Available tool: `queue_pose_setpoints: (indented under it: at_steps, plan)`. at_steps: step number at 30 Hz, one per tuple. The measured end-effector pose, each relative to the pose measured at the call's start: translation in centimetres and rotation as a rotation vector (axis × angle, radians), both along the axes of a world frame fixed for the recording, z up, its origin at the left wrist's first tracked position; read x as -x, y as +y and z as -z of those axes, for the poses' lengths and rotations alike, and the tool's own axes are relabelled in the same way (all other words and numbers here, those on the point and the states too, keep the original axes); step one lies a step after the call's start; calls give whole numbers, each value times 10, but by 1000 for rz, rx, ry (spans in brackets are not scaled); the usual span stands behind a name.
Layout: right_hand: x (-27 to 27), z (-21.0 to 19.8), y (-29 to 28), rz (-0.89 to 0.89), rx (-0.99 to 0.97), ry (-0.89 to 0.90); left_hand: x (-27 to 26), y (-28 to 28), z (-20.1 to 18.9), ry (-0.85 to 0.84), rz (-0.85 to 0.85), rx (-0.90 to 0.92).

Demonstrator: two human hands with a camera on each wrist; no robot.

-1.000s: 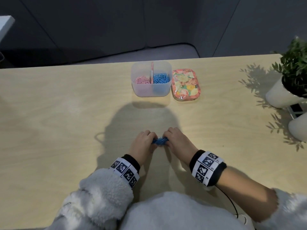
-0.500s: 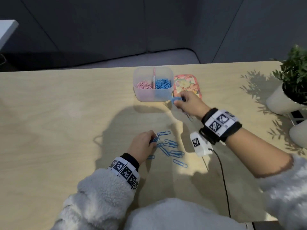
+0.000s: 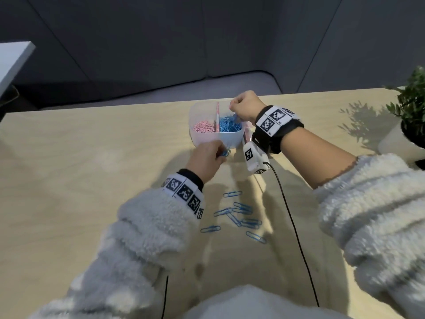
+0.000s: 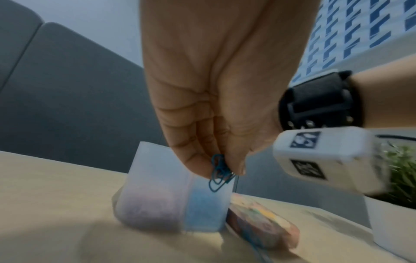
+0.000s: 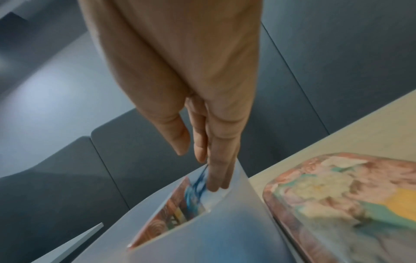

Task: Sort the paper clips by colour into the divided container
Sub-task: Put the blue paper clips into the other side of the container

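Pinching a small bunch of blue clips (image 4: 219,170) between thumb and fingertips, the left hand (image 3: 207,161) hovers just at the near wall of the divided container (image 3: 202,141), while the right hand (image 3: 245,107) reaches down into the blue compartment (image 3: 230,127) with its fingers pressed together on what looks like a blue clip or two (image 5: 200,179), though blur in the right wrist view makes the count uncertain. The chief risk, as I judge it, is a spill over the divider (image 3: 217,118): the pink clips (image 3: 203,127) lie just across it, and a bunch let go too near that wall could shed a blue clip among them. The left hand's bunch hangs loosely linked, so one clip might drop short onto the table (image 3: 92,180). Both hands crowd the same opening, and a knock could tip or slide the light container. A scatter of blue clips (image 3: 239,215) lies on the table nearer the person, so the sorting is unfinished. The surface is pale wood; a flowered tin (image 5: 337,195) lies just beside the container, a potted plant (image 3: 411,116) stands at the right edge, and dark grey upholstered panels (image 3: 161,42) rise behind.
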State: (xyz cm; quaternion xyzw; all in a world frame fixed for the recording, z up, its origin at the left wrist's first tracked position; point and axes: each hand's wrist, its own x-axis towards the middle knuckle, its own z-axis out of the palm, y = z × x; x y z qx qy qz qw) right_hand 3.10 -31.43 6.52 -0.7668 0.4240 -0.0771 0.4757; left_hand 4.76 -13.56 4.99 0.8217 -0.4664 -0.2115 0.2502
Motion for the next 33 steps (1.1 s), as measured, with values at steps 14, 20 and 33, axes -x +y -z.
queue_pose_setpoints:
  at_steps: [14, 20, 33]
  plan:
    - [97, 16, 39, 128, -238, -351, -42, -97, -1, -102, -109, -47]
    - [135, 55, 47, -83, 117, 23, -31, -65, 1, -153, -24, 70]
    - [132, 92, 108, -635, 646, 291, 26, 89, 60, 124, 271, -311]
